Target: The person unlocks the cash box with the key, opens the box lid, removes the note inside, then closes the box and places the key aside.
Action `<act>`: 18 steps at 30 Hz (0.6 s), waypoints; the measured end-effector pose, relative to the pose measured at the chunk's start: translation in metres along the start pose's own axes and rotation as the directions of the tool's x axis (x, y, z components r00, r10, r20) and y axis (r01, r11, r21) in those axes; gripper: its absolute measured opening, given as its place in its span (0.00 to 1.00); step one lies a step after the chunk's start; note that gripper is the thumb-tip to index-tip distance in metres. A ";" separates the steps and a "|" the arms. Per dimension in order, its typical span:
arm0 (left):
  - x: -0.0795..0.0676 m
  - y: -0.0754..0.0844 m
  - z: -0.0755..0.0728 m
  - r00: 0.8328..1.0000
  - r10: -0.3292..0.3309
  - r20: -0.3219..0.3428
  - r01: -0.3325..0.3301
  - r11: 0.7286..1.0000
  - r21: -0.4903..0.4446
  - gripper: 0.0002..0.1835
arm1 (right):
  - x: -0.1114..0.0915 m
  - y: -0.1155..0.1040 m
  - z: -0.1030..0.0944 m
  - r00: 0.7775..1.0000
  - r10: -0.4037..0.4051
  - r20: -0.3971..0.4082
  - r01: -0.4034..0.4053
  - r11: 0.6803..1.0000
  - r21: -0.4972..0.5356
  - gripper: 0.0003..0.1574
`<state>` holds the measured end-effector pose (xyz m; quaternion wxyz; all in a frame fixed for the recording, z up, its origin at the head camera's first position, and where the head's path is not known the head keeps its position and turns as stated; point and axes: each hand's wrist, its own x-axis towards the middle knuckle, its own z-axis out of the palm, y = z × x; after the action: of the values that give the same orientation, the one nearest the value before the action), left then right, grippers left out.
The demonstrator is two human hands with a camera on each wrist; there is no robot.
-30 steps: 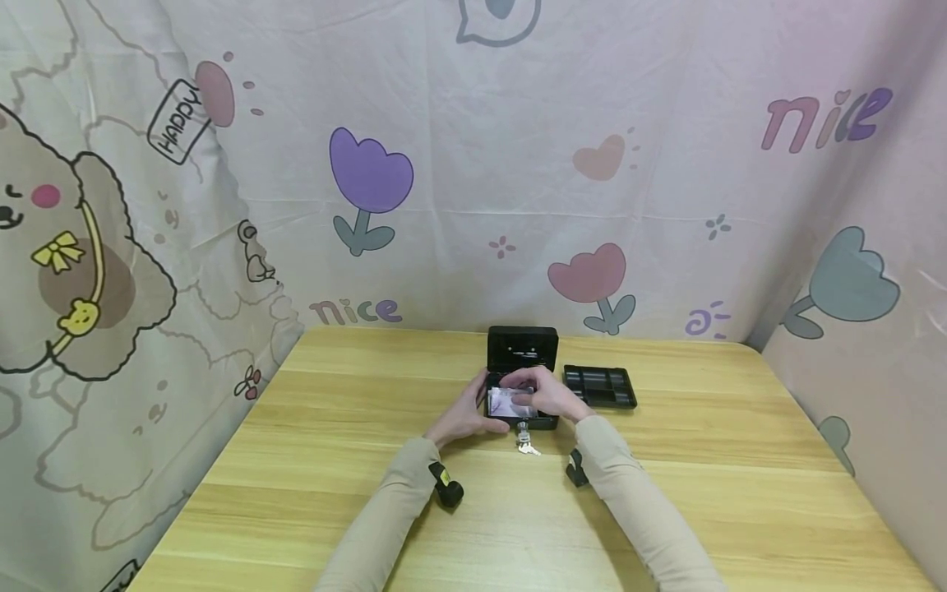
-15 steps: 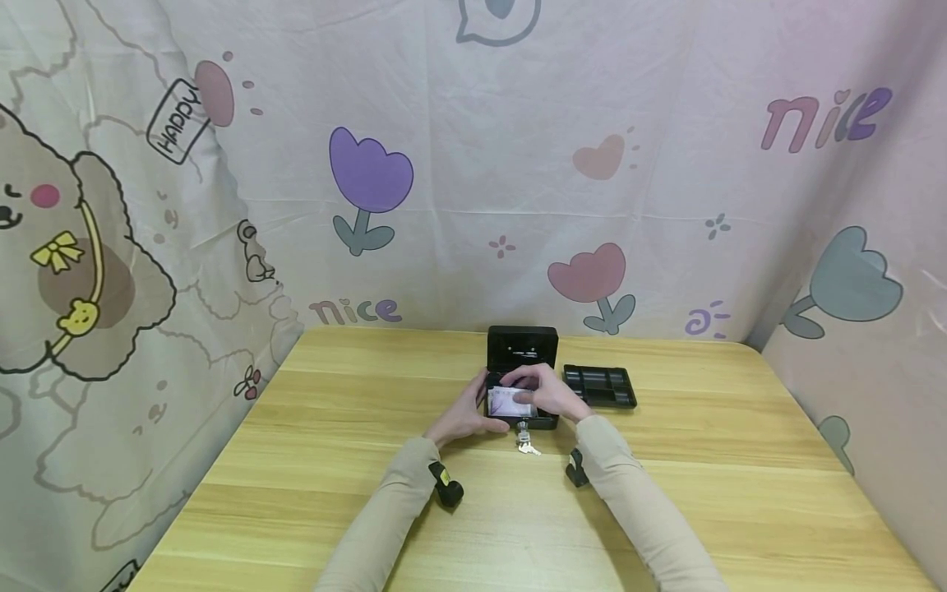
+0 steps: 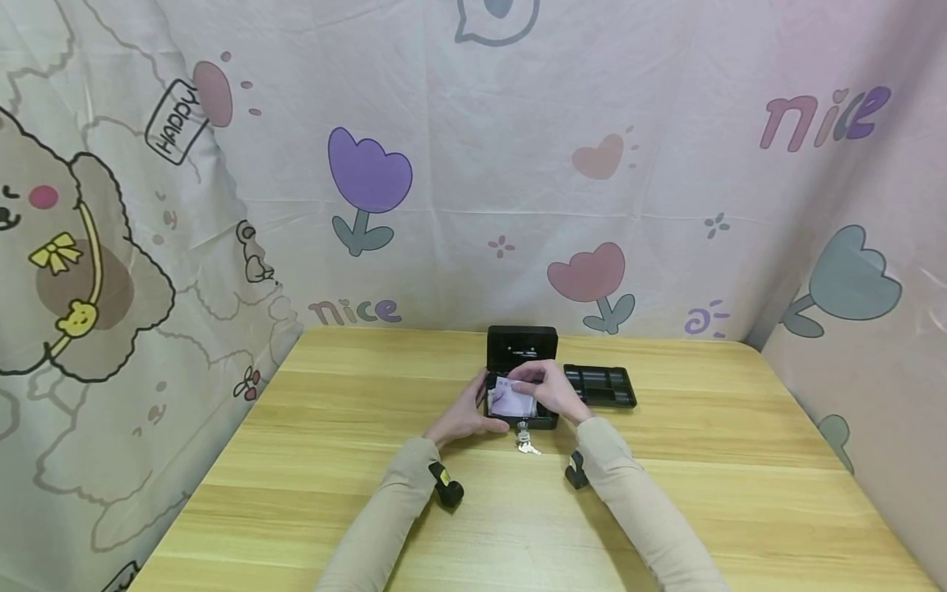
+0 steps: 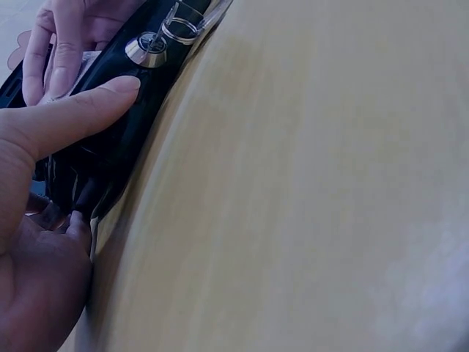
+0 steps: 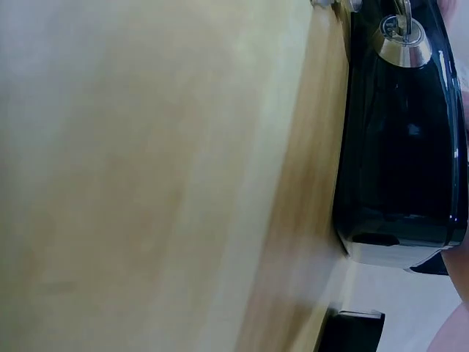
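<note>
A black cash box sits at the back of the table, its lid raised. My left hand grips the box's left side, and in the left wrist view its thumb lies along the front wall. Over the opening, my right hand pinches a pale purple banknote by its upper right part, the note tilted up at the back. The silver lock on the box front has a key in it. From it hang more keys on a ring.
A black compartment tray lies right of the box, close to my right hand. The wooden table ends at a printed cloth hung behind it. Each wrist carries a small black camera.
My right hand has risen slightly and shifted right, lifting the banknote's far edge, which earlier lay flatter in the box. The left hand has stayed put on the box.
</note>
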<state>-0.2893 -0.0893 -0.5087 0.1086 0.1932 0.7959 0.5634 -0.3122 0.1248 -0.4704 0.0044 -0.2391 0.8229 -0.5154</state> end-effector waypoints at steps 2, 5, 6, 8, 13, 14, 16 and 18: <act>0.000 0.000 0.000 1.000 -0.001 -0.003 0.001 1.000 0.006 0.68 | 0.000 0.000 0.000 0.999 -0.008 -0.034 0.008 1.000 0.009 0.10; 0.000 0.001 0.000 1.000 -0.004 -0.009 0.004 1.000 0.002 0.67 | 0.001 0.001 0.000 0.997 -0.027 -0.078 0.028 1.000 0.013 0.10; 0.000 0.001 0.001 1.000 -0.008 -0.010 0.008 1.000 -0.002 0.67 | 0.001 0.001 -0.001 0.996 -0.031 -0.089 0.032 0.999 0.015 0.10; 0.000 0.002 0.001 1.000 -0.007 -0.014 0.007 1.000 -0.013 0.67 | 0.000 0.000 -0.002 0.993 -0.034 -0.109 0.036 0.999 0.012 0.10; 0.000 0.004 0.001 1.000 0.000 -0.018 0.000 1.000 -0.007 0.66 | -0.005 -0.007 -0.008 0.990 -0.018 -0.140 0.019 1.000 0.003 0.11; 0.000 0.003 0.001 1.000 0.005 -0.017 -0.005 1.000 -0.004 0.66 | -0.006 -0.008 -0.009 0.990 -0.014 -0.144 0.014 1.000 0.001 0.11; 0.000 0.003 0.001 1.000 0.006 -0.015 -0.006 1.000 0.001 0.66 | -0.008 -0.010 -0.011 0.989 -0.009 -0.149 0.010 1.000 0.001 0.11; 0.000 0.002 0.001 1.000 -0.001 -0.015 0.001 1.000 0.003 0.66 | -0.010 -0.011 -0.013 0.989 -0.006 -0.151 0.006 1.000 -0.003 0.11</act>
<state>-0.2890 -0.0877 -0.5076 0.1027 0.1889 0.7977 0.5634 -0.3023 0.1361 -0.4574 -0.0596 -0.2019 0.8207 -0.5311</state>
